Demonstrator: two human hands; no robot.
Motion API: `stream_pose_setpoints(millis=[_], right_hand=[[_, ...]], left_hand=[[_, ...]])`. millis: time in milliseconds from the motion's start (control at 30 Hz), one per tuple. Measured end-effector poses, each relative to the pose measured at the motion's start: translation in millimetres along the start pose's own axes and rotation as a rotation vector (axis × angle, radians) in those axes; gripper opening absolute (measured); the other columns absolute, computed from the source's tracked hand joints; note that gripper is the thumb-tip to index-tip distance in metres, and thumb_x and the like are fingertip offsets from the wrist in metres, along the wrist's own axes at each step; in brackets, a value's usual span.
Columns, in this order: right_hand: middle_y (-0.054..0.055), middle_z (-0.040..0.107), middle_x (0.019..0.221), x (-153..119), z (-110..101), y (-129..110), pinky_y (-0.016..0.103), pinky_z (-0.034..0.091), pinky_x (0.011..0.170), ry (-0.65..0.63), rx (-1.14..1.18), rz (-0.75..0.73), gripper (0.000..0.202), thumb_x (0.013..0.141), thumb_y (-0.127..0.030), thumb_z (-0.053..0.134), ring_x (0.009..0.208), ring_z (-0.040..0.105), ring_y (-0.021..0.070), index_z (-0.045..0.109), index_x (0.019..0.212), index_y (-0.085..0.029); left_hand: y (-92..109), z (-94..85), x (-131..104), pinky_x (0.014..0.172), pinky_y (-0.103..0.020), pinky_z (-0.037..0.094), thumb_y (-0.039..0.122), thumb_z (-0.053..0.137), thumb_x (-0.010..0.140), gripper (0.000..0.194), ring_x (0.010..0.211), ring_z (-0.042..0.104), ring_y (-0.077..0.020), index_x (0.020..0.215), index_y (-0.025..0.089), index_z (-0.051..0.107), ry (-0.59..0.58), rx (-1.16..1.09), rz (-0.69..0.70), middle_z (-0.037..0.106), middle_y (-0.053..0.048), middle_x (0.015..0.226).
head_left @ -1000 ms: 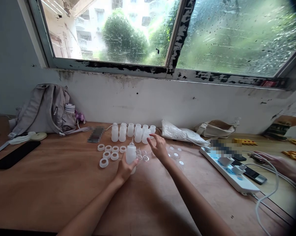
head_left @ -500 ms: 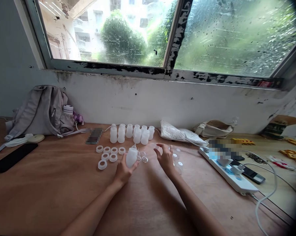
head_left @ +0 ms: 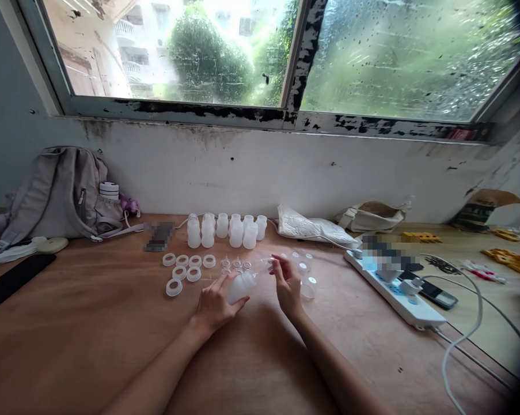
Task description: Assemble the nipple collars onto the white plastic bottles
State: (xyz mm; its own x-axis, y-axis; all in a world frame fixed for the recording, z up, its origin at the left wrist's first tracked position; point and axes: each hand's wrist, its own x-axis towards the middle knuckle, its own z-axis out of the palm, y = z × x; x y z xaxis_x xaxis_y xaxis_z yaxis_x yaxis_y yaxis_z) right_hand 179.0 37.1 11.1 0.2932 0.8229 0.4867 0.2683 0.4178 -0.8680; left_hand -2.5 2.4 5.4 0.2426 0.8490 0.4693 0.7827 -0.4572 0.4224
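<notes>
My left hand [head_left: 216, 304] is wrapped round a frosted white bottle [head_left: 241, 287], which tilts with its upper end to the right. My right hand [head_left: 288, 286] pinches a small clear plastic cap [head_left: 263, 265] just beyond that end; whether cap and bottle touch I cannot tell. Left of the bottle lie several white screw rings [head_left: 174, 287]. Small clear teat-like pieces with round bases [head_left: 236, 265] stand behind it. Several clear caps [head_left: 308, 287] lie beside and behind my right hand. Farther back, frosted bottles [head_left: 207, 231] stand upright, several with tops fitted.
A white power strip [head_left: 395, 291] with plugs and cables lies to the right. Along the wall are a grey backpack [head_left: 61, 193], a white padded packet [head_left: 314, 227] and a beige pouch [head_left: 374, 219]. A black flat object [head_left: 15, 280] lies at far left.
The bottle in my left hand has gone from upright to tilted right. My right hand has closed from spread fingers to a pinch on a clear cap, close to the bottle.
</notes>
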Motion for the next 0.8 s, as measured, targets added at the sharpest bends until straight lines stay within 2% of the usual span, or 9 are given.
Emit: stream_pose_setpoints(millis=[233,533,667,800], right_hand=[[0.002,0.056,0.068,-12.2,4.0,2.6,0.025,0.042,0.054,-0.088,-0.096,-0.010,0.023,0.081,-0.036,0.045,0.060,0.053,0.0136,0.056,0.089,-0.018],[0.001,0.054,0.067,-15.8,7.6,4.8,0.024,0.044,0.052,-0.169,0.000,0.019,0.020,0.079,-0.036,0.047,0.059,0.053,0.0129,0.053,0.086,-0.018],[0.000,0.054,0.069,-16.9,7.2,6.0,0.023,0.044,0.049,-0.242,0.101,0.098,0.025,0.080,-0.040,0.043,0.057,0.053,0.0127,0.055,0.085,-0.019],[0.004,0.058,0.072,-17.2,8.3,8.1,0.022,0.042,0.048,-0.273,0.157,0.199,0.036,0.082,-0.043,0.035,0.060,0.053,0.0142,0.059,0.076,-0.017]], left_hand=[[-3.9,2.6,0.3,0.072,-0.029,0.047,0.048,0.053,0.071,0.050,0.088,0.057,-0.0201,0.116,0.028,0.043,0.024,0.039,0.021,0.059,-0.002,0.102],[-4.7,1.0,1.0,0.072,-0.028,0.046,0.048,0.054,0.070,0.050,0.088,0.057,-0.0199,0.116,0.028,0.044,-0.005,0.031,0.003,0.060,-0.003,0.101],[-5.7,0.4,1.7,0.074,-0.029,0.046,0.048,0.056,0.068,0.053,0.088,0.057,-0.0205,0.116,0.028,0.045,-0.036,-0.012,0.029,0.060,-0.003,0.098],[-6.1,-1.0,1.5,0.074,-0.028,0.046,0.045,0.059,0.066,0.053,0.085,0.058,-0.0197,0.115,0.028,0.047,-0.076,-0.058,0.091,0.061,-0.003,0.095]])
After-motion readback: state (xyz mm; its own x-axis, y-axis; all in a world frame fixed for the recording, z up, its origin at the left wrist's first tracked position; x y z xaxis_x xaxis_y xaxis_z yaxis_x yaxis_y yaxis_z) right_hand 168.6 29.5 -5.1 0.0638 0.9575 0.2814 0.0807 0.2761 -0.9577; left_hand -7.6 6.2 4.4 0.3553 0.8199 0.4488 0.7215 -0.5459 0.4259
